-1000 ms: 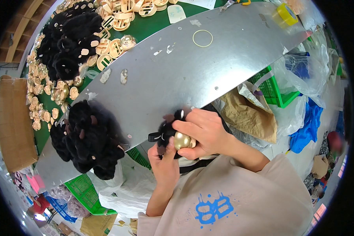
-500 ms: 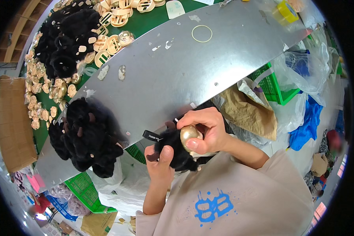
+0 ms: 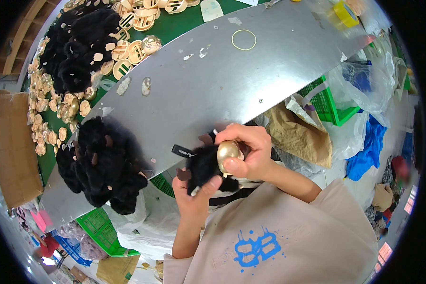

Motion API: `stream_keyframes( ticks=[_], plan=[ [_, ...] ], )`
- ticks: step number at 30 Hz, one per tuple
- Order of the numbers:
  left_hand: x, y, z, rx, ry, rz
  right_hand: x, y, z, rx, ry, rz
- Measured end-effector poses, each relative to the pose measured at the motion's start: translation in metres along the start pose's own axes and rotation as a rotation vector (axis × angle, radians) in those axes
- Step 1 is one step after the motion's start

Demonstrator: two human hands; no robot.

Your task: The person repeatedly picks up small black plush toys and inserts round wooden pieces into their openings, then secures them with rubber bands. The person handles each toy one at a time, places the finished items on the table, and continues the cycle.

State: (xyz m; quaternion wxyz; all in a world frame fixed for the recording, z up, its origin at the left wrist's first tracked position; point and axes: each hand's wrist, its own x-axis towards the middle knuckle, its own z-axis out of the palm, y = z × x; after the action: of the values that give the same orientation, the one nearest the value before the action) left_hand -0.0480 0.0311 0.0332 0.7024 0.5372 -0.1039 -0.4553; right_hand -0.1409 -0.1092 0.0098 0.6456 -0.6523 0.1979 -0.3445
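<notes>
Between my two hands, at the near edge of the metal table, is a small black plush toy (image 3: pixel 202 166) with brown ear-like flaps and a black fabric tag. My left hand (image 3: pixel 194 196) grips it from below, thumb pressed along its lower side. A shiny gold dome-shaped piece (image 3: pixel 227 152) is pinched in my right hand (image 3: pixel 256 150), thumb at its lower edge and fingers over its top. The dome sits against the plush's right side; whether it is attached there is hidden. A pile of similar black plush toys (image 3: pixel 99 165) lies left of my hands.
The grey metal table (image 3: pixel 189 90) curves across the front. Beyond it, a green surface (image 3: pixel 187 18) carries beige oval plastic parts (image 3: pixel 144 23), gold domed pieces (image 3: pixel 71 111) and more black plush (image 3: pixel 80 42). Green crates (image 3: pixel 335 106), brown paper (image 3: pixel 300 137) and a cardboard box (image 3: pixel 15 146) stand around.
My left thumb has shifted right and lies across the plush's lower part. The plush has turned slightly, and the gold dome and right hand have moved a little upward.
</notes>
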Motion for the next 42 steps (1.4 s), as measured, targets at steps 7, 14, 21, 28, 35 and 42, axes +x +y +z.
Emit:
stream_keyframes(
  ticks=[7, 14, 21, 28, 35, 42],
  plan=[
    [0.001, -0.001, 0.0, -0.1, 0.107, 0.005, 0.004, 0.006, 0.001, -0.158, 0.007, -0.203],
    [-0.002, 0.0, 0.004, -0.171, 0.118, -0.006, 0.0, 0.001, 0.003, -0.073, 0.033, -0.081],
    [0.001, 0.005, 0.011, -0.184, 0.111, 0.017, 0.003, -0.002, 0.004, -0.137, 0.092, -0.119],
    [0.003, 0.006, 0.017, -0.095, 0.19, 0.054, 0.011, -0.004, 0.0, -0.432, 0.078, -0.318],
    [0.002, 0.004, 0.018, 0.235, 0.171, 0.215, 0.012, -0.004, 0.002, -0.712, 0.107, -0.506],
    [0.01, 0.014, 0.009, 0.121, 0.281, 0.194, 0.018, -0.017, 0.015, -0.693, 0.014, -0.548]
  ],
)
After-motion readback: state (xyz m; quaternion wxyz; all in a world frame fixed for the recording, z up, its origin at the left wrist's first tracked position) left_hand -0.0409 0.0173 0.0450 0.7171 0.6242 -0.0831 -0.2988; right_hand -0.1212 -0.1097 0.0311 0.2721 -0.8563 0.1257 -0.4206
